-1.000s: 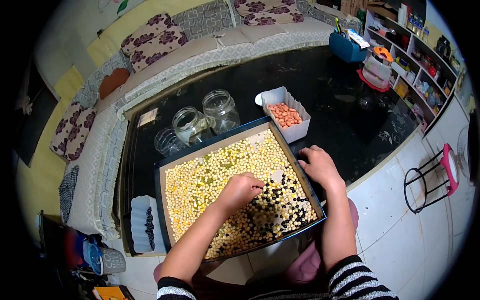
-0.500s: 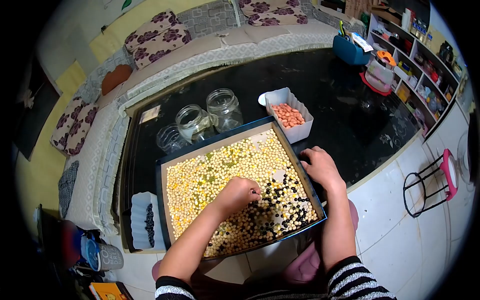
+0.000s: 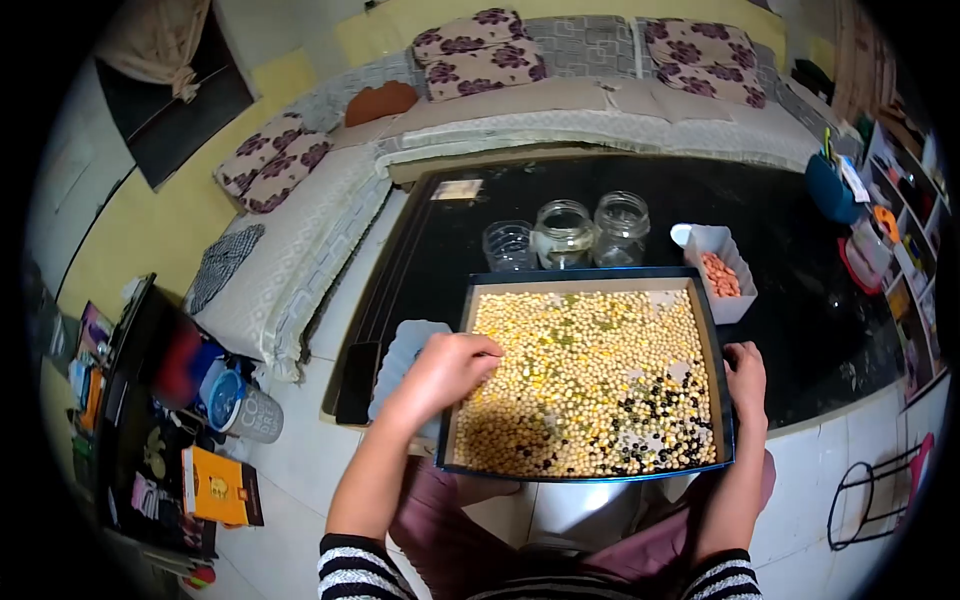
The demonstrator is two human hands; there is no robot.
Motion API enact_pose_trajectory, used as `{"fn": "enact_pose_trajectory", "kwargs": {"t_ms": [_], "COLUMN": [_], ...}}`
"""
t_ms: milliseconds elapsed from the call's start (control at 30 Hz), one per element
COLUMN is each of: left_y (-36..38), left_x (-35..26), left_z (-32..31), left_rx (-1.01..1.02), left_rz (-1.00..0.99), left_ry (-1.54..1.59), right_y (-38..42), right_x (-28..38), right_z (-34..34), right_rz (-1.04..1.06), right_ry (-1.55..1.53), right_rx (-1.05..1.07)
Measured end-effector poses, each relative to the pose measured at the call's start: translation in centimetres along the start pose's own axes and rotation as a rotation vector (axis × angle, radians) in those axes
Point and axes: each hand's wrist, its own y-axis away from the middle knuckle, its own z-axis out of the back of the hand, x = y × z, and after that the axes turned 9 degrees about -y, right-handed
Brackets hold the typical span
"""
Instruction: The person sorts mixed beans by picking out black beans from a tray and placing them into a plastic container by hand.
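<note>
A shallow box (image 3: 585,284) with a blue-black rim holds yellow corn kernels, pale round beans, green beans and black beans (image 3: 650,400). The black ones gather toward the lower right. My left hand (image 3: 445,370) is closed above the box's left rim, fingertips pressed together; what they hold is hidden. Partly behind that hand is a pale ribbed container (image 3: 395,350), its contents out of sight. My right hand (image 3: 745,380) grips the box's right side with curled fingers. Past the box's far right corner, a whitish container (image 3: 738,307) holds pinkish peanuts (image 3: 720,275).
Three clear jars (image 3: 563,235) stand behind the box on the black table (image 3: 800,350). A teal holder (image 3: 832,190) sits at the far right. A cushioned sofa (image 3: 560,125) runs along the back and left. An orange box (image 3: 217,485) and a bucket (image 3: 258,415) are at lower left.
My left hand has left the black beans and moved left to the box's edge. The view has swung left. My right hand stays at the box's right side.
</note>
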Motion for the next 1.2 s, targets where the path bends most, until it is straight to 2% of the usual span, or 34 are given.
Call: {"fn": "enact_pose_trajectory", "kwargs": {"t_ms": [100, 200, 400, 567, 667, 800, 867, 900, 967, 1067, 1133, 1200], "left_y": [2.8, 4.3, 5.3, 6.0, 5.8, 3.7, 2.3, 1.4, -0.7, -3.1, -4.5, -6.1], "left_x": [2.8, 5.2, 8.8, 7.5, 5.2, 1.2, -1.2, -2.0, -2.9, -5.8, -6.8, -7.4], "left_z": [2.9, 3.7, 1.5, 2.3, 1.4, -1.1, -2.4, -3.5, -6.2, -8.3, -10.1, -12.0], "left_rx": [-0.122, -0.115, -0.148, -0.232, -0.29, -0.188, -0.031, -0.016, 0.143, 0.254, 0.255, 0.3], "left_rz": [0.146, 0.217, 0.175, 0.139, 0.068, -0.103, -0.215, -0.23, -0.409, -0.499, -0.542, -0.518], "left_ry": [-0.025, -0.04, -0.015, -0.077, 0.018, 0.146, 0.207, 0.208, 0.123, 0.109, 0.138, 0.142], "right_y": [0.2, 0.2, 0.2, 0.0, 0.5, 0.6, 1.0, 1.4, 2.5, 4.2, 4.9, 5.0], "right_x": [-2.5, -3.5, -3.6, -3.4, -2.4, -2.7, -2.7, -2.5, -2.0, -1.1, -0.8, -0.4], "right_z": [-1.8, -2.4, -2.3, -2.7, -2.0, -1.9, -1.8, -1.5, -0.8, -0.1, 0.2, 0.5], "right_rz": [0.042, 0.09, 0.057, 0.09, 0.053, 0.015, 0.006, 0.066, 0.086, 0.123, 0.102, 0.065], "right_ry": [-0.095, -0.217, -0.164, -0.178, -0.215, -0.241, -0.261, -0.21, -0.175, -0.095, -0.097, -0.117], "right_rx": [-0.119, -0.225, -0.217, -0.252, -0.257, -0.208, -0.181, -0.16, -0.105, -0.086, -0.095, -0.089]}}
